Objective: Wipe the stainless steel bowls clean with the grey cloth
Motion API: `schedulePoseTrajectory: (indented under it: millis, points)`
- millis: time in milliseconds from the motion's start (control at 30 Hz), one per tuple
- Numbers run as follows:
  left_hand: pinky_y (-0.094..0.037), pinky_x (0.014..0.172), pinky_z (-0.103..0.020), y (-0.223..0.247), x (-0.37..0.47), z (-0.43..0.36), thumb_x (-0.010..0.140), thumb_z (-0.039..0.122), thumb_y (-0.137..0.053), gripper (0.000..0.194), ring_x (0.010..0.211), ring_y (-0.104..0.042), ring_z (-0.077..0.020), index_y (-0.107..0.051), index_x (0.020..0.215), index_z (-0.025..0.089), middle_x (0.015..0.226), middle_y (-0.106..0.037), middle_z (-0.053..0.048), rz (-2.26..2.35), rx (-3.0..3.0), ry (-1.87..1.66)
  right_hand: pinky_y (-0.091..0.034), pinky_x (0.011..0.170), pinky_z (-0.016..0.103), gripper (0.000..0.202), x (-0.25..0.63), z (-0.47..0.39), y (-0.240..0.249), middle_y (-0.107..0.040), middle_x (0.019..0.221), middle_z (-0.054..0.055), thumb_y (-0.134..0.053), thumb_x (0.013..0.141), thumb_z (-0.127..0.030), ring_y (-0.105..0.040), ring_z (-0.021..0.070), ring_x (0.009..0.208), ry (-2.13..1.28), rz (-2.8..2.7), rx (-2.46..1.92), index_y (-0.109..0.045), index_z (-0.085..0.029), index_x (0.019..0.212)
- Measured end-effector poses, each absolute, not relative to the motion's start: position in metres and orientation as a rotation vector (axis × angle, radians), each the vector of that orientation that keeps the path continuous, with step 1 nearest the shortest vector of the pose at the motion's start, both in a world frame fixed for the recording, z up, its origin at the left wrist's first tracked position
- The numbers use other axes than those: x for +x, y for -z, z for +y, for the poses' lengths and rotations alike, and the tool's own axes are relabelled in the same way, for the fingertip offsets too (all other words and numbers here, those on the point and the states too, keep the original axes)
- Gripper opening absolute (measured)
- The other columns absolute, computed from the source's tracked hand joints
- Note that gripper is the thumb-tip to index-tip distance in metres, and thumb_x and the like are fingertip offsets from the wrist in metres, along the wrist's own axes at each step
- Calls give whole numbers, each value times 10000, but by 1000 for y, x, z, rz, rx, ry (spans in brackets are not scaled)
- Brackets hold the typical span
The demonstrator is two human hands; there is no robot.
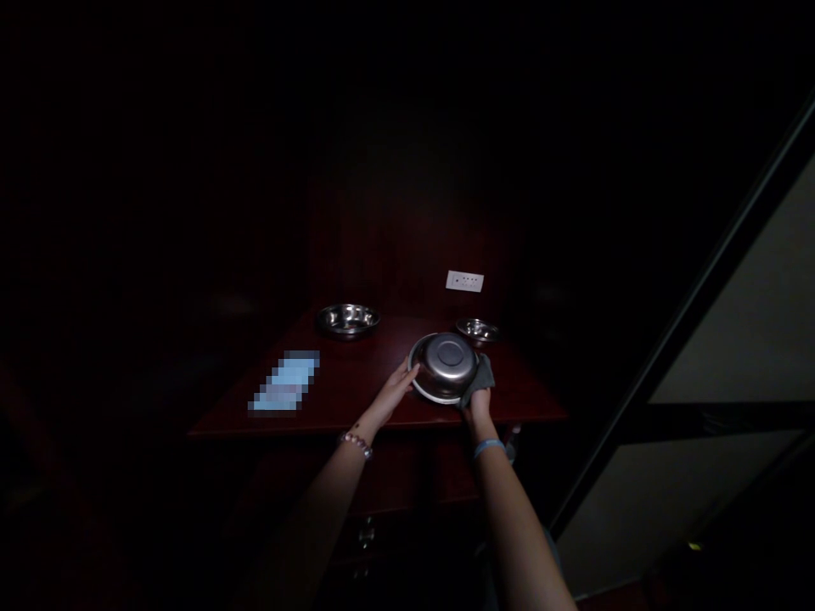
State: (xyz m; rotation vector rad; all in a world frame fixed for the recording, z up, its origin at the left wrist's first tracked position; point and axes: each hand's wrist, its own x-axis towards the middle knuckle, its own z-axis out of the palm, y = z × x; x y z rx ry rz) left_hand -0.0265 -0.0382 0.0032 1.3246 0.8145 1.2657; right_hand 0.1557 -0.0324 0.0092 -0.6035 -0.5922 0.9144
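A shiny metal bowl [446, 361] is tipped in front of me, its round underside turned toward me. My left hand [396, 389] grips its left rim, fingers along the edge. At the opposite rim, my right hand [480, 402] presses a dark grey cloth [482, 379] against the bowl; most of its fingers are hidden by the cloth. Both hands are above the front part of a dark red wooden table [369, 382]. Behind the held bowl, to the right, stands a smaller metal bowl [477, 329]. Another metal bowl [348, 321] rests upright at the back left.
A pixelated light-blue flat object [284, 383] lies on the table's left side. On the back wall is a white power socket [464, 281]. Drawers with a metal handle [367, 533] sit below the tabletop. A pale framed panel [732, 297] slants along the right.
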Motion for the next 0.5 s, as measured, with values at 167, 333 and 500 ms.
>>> schedulePoseTrajectory:
  millis: [167, 333, 500]
  points:
    - [-350, 1232, -523, -4, -24, -39, 762, 538, -813, 895, 1387, -562, -348, -463, 1524, 225, 1402, -678, -140, 644, 1407, -1268, -543, 917, 294, 334, 157, -28, -7, -768, 974, -26, -570, 904, -482, -697, 159, 916, -856, -626, -583, -690, -222, 1075]
    - [-294, 1265, -552, -1, -23, -38, 739, 438, -860, 985, 1429, -527, -328, -369, 1573, 253, 1454, -638, -140, 564, 1434, -1280, -518, 978, 293, 329, 157, -26, -5, -769, 1038, -18, -555, 903, -468, -692, 152, 974, -840, -679, -590, -688, -239, 1098]
    - [-289, 1271, -551, 1, -22, -36, 738, 431, -860, 980, 1450, -501, -334, -366, 1564, 248, 1504, -595, -144, 558, 1438, -1290, -509, 1008, 301, 361, 156, -28, -3, -766, 1105, -15, -561, 892, -483, -693, 150, 1019, -848, -710, -574, -677, -253, 1145]
